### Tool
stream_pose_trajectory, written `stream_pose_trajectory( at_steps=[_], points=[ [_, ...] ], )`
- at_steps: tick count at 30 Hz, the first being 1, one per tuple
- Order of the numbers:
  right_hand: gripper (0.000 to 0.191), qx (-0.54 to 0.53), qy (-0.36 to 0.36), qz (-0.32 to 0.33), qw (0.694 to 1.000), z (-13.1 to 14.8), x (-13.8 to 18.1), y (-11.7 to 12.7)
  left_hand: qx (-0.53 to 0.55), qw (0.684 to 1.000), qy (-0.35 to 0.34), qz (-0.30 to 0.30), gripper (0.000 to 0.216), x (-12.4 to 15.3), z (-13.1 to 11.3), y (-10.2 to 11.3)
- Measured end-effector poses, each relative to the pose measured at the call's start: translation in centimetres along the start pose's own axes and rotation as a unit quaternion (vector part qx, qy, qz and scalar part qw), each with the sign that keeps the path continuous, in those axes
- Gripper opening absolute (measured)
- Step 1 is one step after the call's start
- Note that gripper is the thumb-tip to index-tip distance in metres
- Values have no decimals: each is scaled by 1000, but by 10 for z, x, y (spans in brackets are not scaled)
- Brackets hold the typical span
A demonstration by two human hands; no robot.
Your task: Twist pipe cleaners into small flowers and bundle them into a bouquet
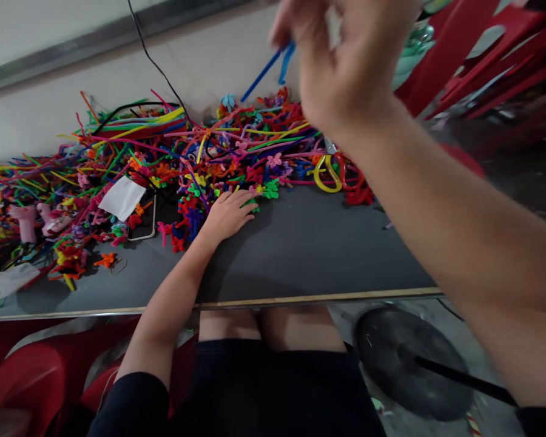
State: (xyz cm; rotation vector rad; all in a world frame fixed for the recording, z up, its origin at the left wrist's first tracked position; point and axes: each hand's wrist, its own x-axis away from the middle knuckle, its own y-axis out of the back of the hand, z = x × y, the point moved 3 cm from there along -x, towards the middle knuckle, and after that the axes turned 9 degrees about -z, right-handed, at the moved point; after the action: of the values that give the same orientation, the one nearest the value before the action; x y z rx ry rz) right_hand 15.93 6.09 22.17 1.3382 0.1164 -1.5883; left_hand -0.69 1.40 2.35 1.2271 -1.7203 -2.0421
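My right hand (pixel 346 54) is raised high above the table, close to the camera and a little blurred. Pinched in its fingers is a blue pipe cleaner (pixel 261 76), bent so that two ends hang down. My left hand (pixel 231 212) lies flat on the table with its fingers stretched out, at the front of a heap of pipe cleaner pieces. Green pipe cleaner flowers (pixel 269 189) touch or lie just beyond its fingertips. Scissors with one yellow and one red handle loop (pixel 327 175) rest at the heap's right end, beneath my right forearm.
A long heap of colourful pipe cleaners (pixel 141 130) runs along the wall on the grey table (pixel 300 243). A phone (pixel 144 221) partly under white paper (pixel 122 198) lies left of centre. Red chairs (pixel 36 370) stand below left and at upper right. A round black base (pixel 409 358) is on the floor.
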Motion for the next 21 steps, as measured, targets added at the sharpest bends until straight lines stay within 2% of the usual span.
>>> stream_pose_trajectory(
  at_steps=[1, 2, 3, 5, 9, 13, 17, 19, 21],
  points=[
    [50, 28, 95, 14, 995, 6, 15, 1, -13, 1000, 24, -9, 26, 0, 3, 0],
    [50, 52, 151, 27, 987, 8, 31, -1, -26, 998, 51, -20, 25, 1, 7, 0],
    [52, 68, 157, 49, 984, 5, 46, -6, -38, 996, 76, -32, 24, 1, 10, 1],
    [53, 86, 108, 69, 988, -8, 72, -19, -50, 992, 103, -51, 24, 2, 14, 4],
    [50, 88, 14, 61, 994, -44, 118, -52, -33, 991, 110, -65, 32, 4, 14, 7],
    [49, 92, -38, 33, 994, -87, 146, -76, -25, 987, 142, -68, 29, 5, 17, 4],
    [46, 123, -75, -5, 990, -118, 151, -75, -48, 975, 187, -108, 40, 5, 21, 6],
    [46, 148, -92, -43, 984, -120, 150, -69, -51, 975, 192, -104, 35, 5, 20, 7],
    [47, 158, -87, -54, 982, -111, 151, -65, -45, 978, 182, -85, 26, 4, 18, 6]
  ],
)
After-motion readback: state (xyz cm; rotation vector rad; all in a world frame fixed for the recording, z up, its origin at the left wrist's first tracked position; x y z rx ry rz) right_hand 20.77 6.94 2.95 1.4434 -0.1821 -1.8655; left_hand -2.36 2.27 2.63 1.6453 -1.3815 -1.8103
